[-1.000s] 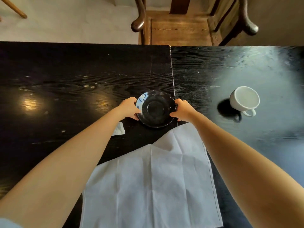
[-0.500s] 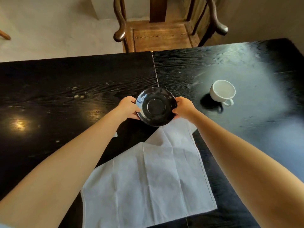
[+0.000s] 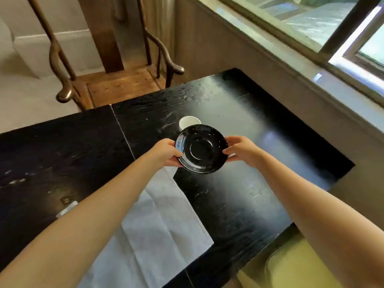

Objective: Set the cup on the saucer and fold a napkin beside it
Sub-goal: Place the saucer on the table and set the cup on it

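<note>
I hold a glossy black saucer [image 3: 201,149] in the air above the black table [image 3: 239,196]. My left hand [image 3: 166,153] grips its left rim and my right hand [image 3: 242,150] grips its right rim. Just behind the saucer stands the white cup [image 3: 189,121], with most of it hidden by the saucer's far edge. A white cloth napkin [image 3: 164,223] lies unfolded on the table under my left forearm, reaching to the near edge.
A wooden armchair [image 3: 116,86] stands at the table's far side. A wall with a window sill [image 3: 311,65] runs along the right. A small white scrap [image 3: 67,208] lies left of my arm. A yellow-green cushion [image 3: 295,265] sits below the table's near right corner.
Both hands have lifted the saucer off the table and carried it right, toward the cup. My view has swung right, so the window and the table's right end now show.
</note>
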Demonstrator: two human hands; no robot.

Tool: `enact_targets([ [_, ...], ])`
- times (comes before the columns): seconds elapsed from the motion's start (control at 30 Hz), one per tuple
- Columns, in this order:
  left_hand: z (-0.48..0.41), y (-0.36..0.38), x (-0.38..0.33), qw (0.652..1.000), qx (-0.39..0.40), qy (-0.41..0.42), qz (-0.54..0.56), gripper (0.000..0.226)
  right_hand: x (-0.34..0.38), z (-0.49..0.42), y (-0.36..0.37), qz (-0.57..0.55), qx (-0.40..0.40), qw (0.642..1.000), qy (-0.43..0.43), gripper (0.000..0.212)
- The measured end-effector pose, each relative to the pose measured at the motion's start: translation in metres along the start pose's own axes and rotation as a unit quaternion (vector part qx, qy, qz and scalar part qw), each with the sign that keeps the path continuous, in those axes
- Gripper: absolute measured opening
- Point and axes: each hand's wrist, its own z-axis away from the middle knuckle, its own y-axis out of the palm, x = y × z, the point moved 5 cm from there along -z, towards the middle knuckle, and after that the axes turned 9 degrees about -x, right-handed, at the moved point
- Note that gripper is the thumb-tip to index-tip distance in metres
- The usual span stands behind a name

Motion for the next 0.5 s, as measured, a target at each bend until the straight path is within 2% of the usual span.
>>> enact_targets([
  [0.23, -0.002, 0.112, -0.007, 0.999, 0.034, 0.004, -0.033, 0.018, -0.057, 0.006, -0.111, -0.04, -0.044, 0.998, 0.01, 0.043],
  [0.5, -0.018, 0.231, 0.067, 0.998, 0.015, -0.063, -0.021, 0.018, -0.161, -0.003, -0.187, -0.036, -0.085, 0.994, 0.057, 0.041],
])
